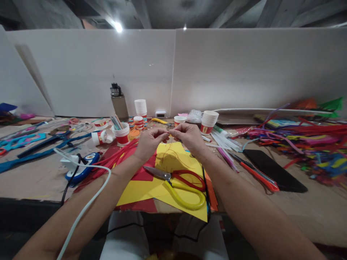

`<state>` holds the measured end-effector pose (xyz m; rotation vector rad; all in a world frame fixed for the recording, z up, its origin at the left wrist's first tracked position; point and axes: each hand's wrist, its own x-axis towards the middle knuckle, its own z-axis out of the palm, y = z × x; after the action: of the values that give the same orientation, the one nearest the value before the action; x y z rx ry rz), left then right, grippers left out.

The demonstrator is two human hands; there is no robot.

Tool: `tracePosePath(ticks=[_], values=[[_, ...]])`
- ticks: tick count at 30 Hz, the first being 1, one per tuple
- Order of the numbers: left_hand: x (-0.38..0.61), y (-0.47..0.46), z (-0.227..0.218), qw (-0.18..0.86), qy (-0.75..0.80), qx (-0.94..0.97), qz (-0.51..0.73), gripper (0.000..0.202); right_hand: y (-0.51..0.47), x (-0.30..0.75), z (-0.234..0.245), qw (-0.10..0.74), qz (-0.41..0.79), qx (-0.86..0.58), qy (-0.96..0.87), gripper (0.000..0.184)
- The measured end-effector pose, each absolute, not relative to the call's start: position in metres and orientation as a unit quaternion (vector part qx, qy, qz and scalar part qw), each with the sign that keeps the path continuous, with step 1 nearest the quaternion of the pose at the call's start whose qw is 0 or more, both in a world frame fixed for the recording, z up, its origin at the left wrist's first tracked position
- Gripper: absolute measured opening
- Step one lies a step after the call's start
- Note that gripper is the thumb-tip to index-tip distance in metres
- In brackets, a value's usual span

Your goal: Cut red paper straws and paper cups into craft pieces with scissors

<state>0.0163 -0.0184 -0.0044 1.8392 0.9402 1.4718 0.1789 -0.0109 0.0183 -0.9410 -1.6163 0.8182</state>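
Observation:
My left hand [152, 142] and my right hand [189, 136] meet above the middle of the table, each closed in a pinch. Between their fingertips is something small and thin, mostly hidden by the fingers. It looks like a fine brownish strand [167, 148] that hangs and curves over the yellow paper [173, 157] below. Open scissors [168, 177] with one red and one yellow handle lie on this paper, under my wrists. A red sheet [143, 175] shows beside the paper, and red strips [119, 157] lie left of my left hand.
Paper cups [121, 136] with sticks and a cup stack [209, 122] stand behind my hands. At right lie a red utility knife [260, 176], a black phone-like slab [273, 169] and colourful strips [311, 144]. A white cable [92, 200] crosses my left forearm near a blue power strip [84, 168].

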Motion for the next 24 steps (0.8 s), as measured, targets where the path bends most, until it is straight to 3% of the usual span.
tracePosePath(ticks=[8,19,24], values=[[0.015,-0.014,-0.006,0.260,0.370,0.714,0.535,0.025,-0.012,0.179,0.020,0.532,0.340,-0.409,-0.659,0.029],[0.010,-0.018,0.013,0.327,0.407,0.697,0.492,0.025,-0.008,0.184,0.019,0.553,0.313,-0.399,-0.661,0.032],[0.003,-0.015,0.020,0.292,0.414,0.729,0.460,0.026,-0.009,0.184,0.020,0.552,0.304,-0.402,-0.664,0.033]])
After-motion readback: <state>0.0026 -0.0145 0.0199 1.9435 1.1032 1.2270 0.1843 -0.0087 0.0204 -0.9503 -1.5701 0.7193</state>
